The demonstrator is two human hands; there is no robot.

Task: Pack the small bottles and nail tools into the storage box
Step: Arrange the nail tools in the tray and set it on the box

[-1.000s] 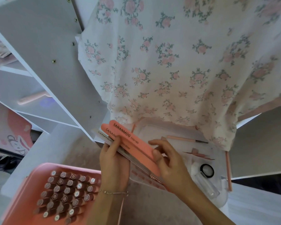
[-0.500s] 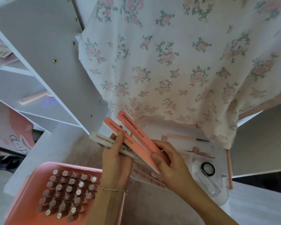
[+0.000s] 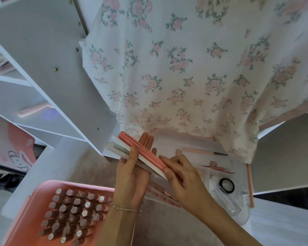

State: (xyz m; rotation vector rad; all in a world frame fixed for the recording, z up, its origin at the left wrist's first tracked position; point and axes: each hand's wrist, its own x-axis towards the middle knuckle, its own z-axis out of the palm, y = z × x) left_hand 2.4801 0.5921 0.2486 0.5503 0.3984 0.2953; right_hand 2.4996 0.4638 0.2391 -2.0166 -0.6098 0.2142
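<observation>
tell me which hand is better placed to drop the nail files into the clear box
Right, probably. The right hand pinches the lower end of the nail files directly over the clear storage box. The left hand only cradles them from the pink tray's side.
</observation>
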